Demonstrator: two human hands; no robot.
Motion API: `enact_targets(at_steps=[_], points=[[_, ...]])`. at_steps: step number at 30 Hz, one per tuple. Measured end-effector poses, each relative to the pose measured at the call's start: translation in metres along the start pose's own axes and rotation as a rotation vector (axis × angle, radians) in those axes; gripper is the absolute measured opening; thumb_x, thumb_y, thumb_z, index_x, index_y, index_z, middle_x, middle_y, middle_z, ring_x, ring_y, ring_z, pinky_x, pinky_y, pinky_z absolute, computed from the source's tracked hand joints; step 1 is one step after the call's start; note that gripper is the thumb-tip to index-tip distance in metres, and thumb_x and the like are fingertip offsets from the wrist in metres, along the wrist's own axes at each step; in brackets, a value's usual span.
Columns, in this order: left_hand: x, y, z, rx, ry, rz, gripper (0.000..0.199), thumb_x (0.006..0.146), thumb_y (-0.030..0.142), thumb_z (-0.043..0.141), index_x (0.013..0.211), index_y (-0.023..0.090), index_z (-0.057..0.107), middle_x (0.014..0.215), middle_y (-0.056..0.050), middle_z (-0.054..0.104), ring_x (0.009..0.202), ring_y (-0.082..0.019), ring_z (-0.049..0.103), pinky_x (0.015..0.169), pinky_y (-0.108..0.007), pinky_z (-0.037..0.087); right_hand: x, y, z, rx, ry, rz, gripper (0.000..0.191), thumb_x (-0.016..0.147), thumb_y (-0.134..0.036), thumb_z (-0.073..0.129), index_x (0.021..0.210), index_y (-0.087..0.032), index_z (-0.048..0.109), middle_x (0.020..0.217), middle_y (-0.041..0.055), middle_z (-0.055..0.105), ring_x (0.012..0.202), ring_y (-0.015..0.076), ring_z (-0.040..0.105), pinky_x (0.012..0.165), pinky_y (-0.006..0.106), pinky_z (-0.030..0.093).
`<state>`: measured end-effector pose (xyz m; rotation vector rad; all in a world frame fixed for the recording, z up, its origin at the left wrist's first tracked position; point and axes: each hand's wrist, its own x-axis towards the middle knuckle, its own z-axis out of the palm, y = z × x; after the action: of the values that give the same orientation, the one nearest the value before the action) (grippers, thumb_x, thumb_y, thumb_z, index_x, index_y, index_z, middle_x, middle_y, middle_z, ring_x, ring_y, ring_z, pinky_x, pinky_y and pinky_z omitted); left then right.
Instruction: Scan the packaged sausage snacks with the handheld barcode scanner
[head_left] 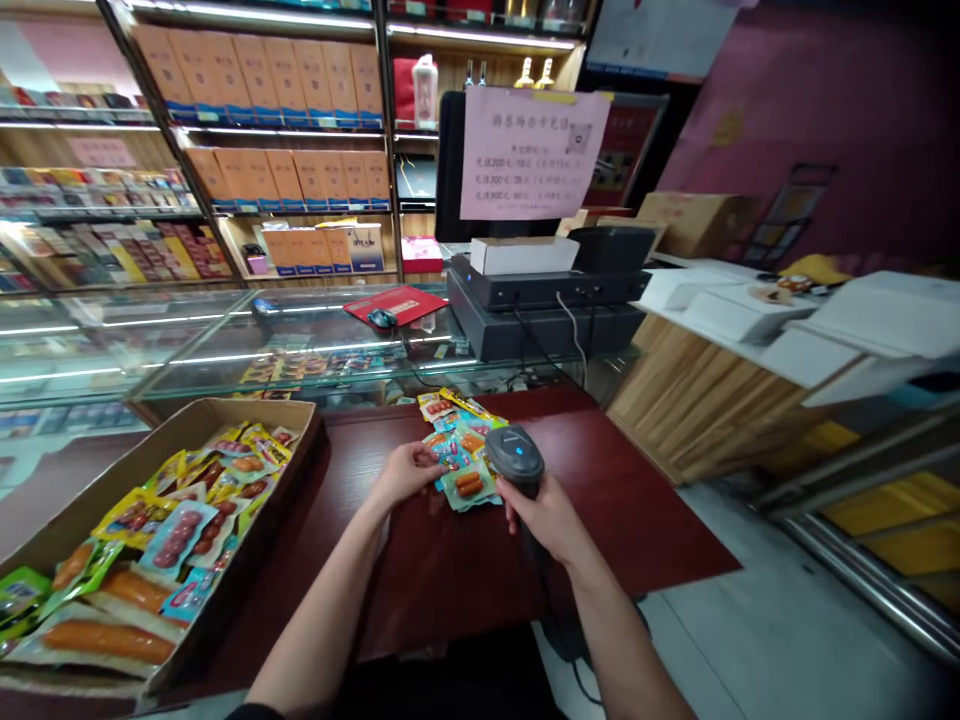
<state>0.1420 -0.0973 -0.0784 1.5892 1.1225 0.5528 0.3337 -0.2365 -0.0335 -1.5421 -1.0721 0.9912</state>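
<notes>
My right hand [544,515] is wrapped round the handle of a dark barcode scanner [514,455], whose head shows a small blue light. A pile of snack packets lies on the dark red table [630,480]; the nearest is a clear packet with two orange sausages [469,484]. My left hand [411,472] is at the left edge of the pile, its fingers bent and touching the packets; whether it grips one is hidden. To the left stands an open cardboard box [296,415] full of packaged sausages and meat snacks.
Behind the table is a glass display counter [202,345] with a red mouse pad [397,305]. A monitor with a pink paper sign [532,150] stands over a dark cash drawer [480,315]. Wooden cabinets [690,400] are at the right.
</notes>
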Motion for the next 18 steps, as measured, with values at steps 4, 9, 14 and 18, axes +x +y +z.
enact_targets(at_steps=[4,9,14,18], points=[[-0.016,0.004,0.02,0.35,0.151,0.245,0.022,0.072,0.03,0.074,0.09,0.019,0.067,0.082,-0.003,0.064,0.075,-0.017,0.062,0.07,-0.028,0.048,-0.002,0.011,-0.009,-0.004,0.005,0.009,0.031,0.08,-0.045,0.066,0.07,-0.018,0.057,0.047,-0.0028,0.055,0.037,0.0128,0.053,0.04,0.024,0.042],[-0.035,0.014,0.038,0.625,0.124,0.516,0.024,0.081,0.03,0.067,0.104,0.023,0.067,0.103,-0.008,0.06,0.1,-0.025,0.056,0.087,-0.035,0.045,0.0,0.019,-0.015,0.01,0.014,0.008,0.03,0.081,-0.045,0.065,0.069,-0.017,0.059,0.048,-0.0019,0.057,0.037,0.0124,0.053,0.041,0.024,0.043],[-0.038,0.013,0.051,0.773,0.049,0.491,0.041,0.078,0.032,0.07,0.117,0.022,0.061,0.109,-0.01,0.058,0.105,-0.028,0.052,0.091,-0.038,0.044,-0.001,0.022,-0.015,0.018,0.027,0.015,0.031,0.08,-0.046,0.065,0.069,-0.017,0.059,0.047,-0.002,0.057,0.038,0.0128,0.053,0.041,0.024,0.044],[-0.041,0.017,0.062,0.858,0.041,0.434,0.038,0.076,0.023,0.066,0.113,0.019,0.059,0.111,-0.012,0.057,0.105,-0.028,0.053,0.09,-0.038,0.044,-0.002,0.022,-0.012,0.052,0.024,0.021,0.03,0.078,-0.045,0.067,0.07,-0.018,0.058,0.047,-0.0032,0.056,0.036,0.012,0.051,0.039,0.023,0.043]])
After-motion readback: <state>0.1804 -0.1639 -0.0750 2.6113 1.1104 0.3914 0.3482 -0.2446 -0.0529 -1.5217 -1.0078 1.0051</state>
